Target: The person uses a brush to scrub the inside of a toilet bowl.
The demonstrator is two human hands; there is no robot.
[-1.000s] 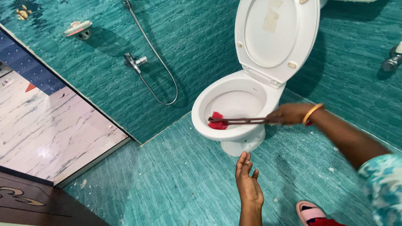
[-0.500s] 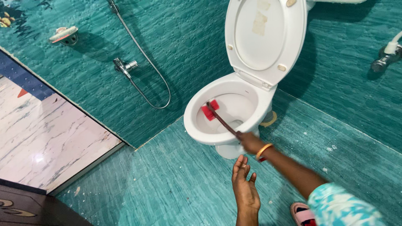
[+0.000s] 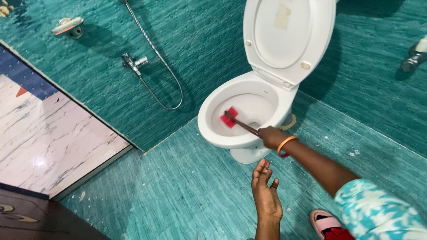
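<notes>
Gripping the dark handle of the toilet brush (image 3: 240,123), your right hand (image 3: 269,137) was closed around its near end, just above the near right rim of the white toilet bowl (image 3: 213,133). The brush's red head lay inside the bowl, against the left inner wall, with the handle slanting up and to the right across the rim to your fist. An orange bangle (image 3: 286,145) sat on your right wrist. Your left hand (image 3: 266,195) hovered open and empty over the teal floor tiles (image 3: 178,191), fingers spread, palm facing right, near the base of the bowl and touching nothing. The toilet lid (image 3: 289,40) stood raised against the far wall. A metal hose (image 3: 162,62) hung on the teal wall to the left of the bowl. A pink slipper (image 3: 327,222) showed at the near right edge.
</notes>
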